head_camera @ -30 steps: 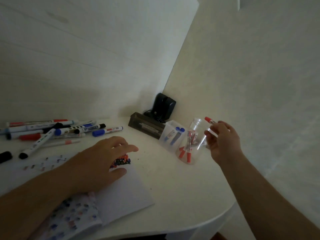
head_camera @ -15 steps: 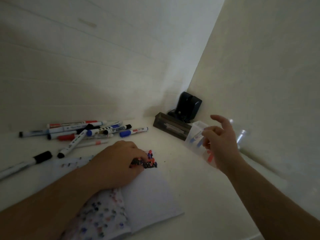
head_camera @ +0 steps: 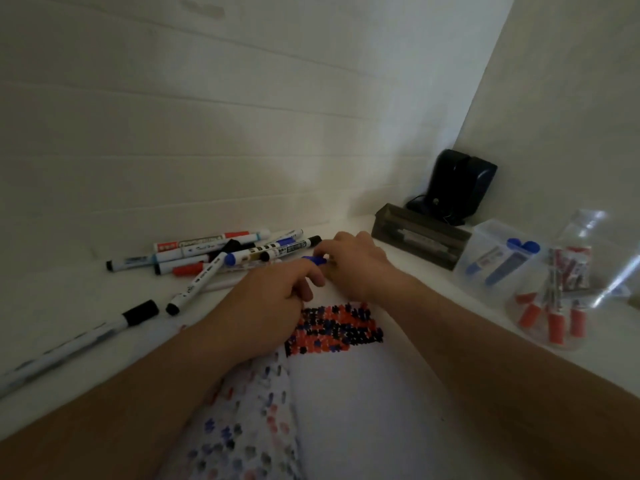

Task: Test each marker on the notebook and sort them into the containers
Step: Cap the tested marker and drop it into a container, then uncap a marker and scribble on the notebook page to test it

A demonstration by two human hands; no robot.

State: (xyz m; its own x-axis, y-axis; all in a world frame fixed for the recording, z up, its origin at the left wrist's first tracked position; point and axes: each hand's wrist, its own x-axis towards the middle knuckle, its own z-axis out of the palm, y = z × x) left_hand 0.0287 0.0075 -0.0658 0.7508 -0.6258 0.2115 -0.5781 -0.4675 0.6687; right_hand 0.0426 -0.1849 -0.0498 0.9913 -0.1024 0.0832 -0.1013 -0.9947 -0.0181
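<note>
Right now both your hands meet at the far edge of the notebook (head_camera: 353,410), over a blue-capped marker (head_camera: 317,260). Your right hand (head_camera: 360,265) has its fingers curled down onto the marker, pinching it near the cap; your left hand (head_camera: 273,303) also has its fingers bent in toward it, but whether they actually grip the marker or only sit against it cannot be told, since the barrel is hidden beneath both hands. Only the blue cap shows between your fingertips.

The notebook lies open on the white surface (head_camera: 69,306) under your forearms, its right page carrying a dense block of red, blue and black test marks (head_camera: 336,327), its left page scattered with paler ones.

Just beyond your hands, to the left, you have the pile of untested markers (head_camera: 221,254) lying crosswise over each other, with red, blue and black caps. A single black-capped marker (head_camera: 138,313) lies apart, nearer to you at the left.

On your right stand the two clear containers, touching or nearly so: the square container (head_camera: 485,268) holds blue-capped markers, and the round container (head_camera: 554,306) beside it holds red-capped ones, caps down. Behind them, in the corner, sit a dark wooden box (head_camera: 415,237) and a black device (head_camera: 460,183).
</note>
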